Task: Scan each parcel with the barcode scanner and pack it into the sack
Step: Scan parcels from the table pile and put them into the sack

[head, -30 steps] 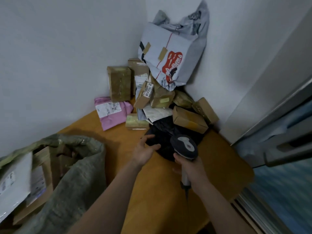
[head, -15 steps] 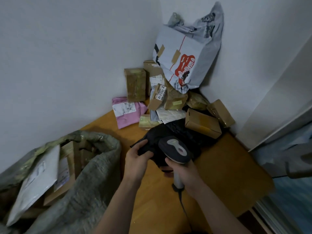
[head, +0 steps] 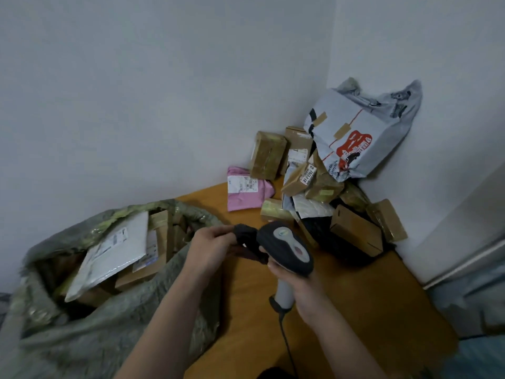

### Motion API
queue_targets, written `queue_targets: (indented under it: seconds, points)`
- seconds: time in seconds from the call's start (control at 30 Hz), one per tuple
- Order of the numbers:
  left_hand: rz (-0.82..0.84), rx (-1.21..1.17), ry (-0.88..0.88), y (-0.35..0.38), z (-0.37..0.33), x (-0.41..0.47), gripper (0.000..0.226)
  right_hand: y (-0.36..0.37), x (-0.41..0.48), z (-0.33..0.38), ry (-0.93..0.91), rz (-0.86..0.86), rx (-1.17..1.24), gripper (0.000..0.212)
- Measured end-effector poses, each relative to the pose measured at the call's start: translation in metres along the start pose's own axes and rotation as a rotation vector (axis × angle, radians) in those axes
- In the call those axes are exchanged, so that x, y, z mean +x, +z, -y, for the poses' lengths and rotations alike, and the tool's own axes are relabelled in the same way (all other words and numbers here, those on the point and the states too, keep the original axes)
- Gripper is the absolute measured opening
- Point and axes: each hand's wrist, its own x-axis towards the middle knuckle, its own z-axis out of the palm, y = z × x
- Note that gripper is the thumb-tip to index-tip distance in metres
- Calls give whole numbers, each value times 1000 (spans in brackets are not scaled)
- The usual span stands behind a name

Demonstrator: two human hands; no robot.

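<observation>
Head view: left hand (head: 210, 247) pinches the black parcel (head: 246, 239); right hand (head: 297, 283) grips the scanner (head: 285, 248). Crumpled so, it may fail to scan.

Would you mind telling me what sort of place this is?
Probably a parcel-handling corner, perhaps a courier point: labelled parcels heaped on a wooden table, a sack part-filled with parcels, and a barcode scanner in the right hand.

Head view, angled down, close over table (head: 355, 310).
</observation>
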Motion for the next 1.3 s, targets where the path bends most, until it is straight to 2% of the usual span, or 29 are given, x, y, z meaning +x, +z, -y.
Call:
queue_targets:
  seconds: [0.07,0.1,0.17,0.27,0.37,0.47,0.5,0.57,0.73,0.87,0.97,1.03,1.13,1.17,1.23,1.3]
  points:
    - [-13,496,81,-18,12,2,10,7,-2,9,-65,-4,-51,49]
    - [-27,666,100,-26,19,2,7,10,-3,13,-91,-9,-67,44]
    - [-36,751,131,-36,32,-2,7,14,-3,16,-125,-22,-77,39]
    - [-41,664,161,-43,51,-3,22,20,-2,14,-135,-27,-103,38]
    - [43,433,177,-47,66,2,35,31,-6,10,-146,-57,-110,43]
    - [103,199,136,-54,66,-2,44,38,-9,3,-163,-126,-105,71]
    - [132,99,98,-57,64,-4,44,40,-10,1,-167,-134,-108,65]
    - [199,-77,21,-62,58,-9,41,43,-14,-1,-156,-128,-127,39]
    - [245,-391,-100,-67,43,-16,33,52,-20,-2,-62,-50,-137,38]
    - [337,-247,3,-72,41,-12,24,61,-21,-3,-46,-8,-184,44]
    - [347,-173,123,-74,36,-13,8,66,-19,-4,-66,-17,-222,47]
    - [290,-92,223,-78,38,-10,9,67,-19,-4,-69,-19,-213,56]
    - [139,-124,301,-81,38,-9,46,69,-21,-5,-79,-13,-209,71]
    - [97,-154,309,-82,37,-10,51,70,-21,-5,-80,-12,-207,72]
    - [31,-156,367,-83,36,-10,46,72,-21,-6,-68,-3,-217,66]
    - [-65,-40,465,-87,39,-7,34,75,-20,-7,-50,13,-241,55]
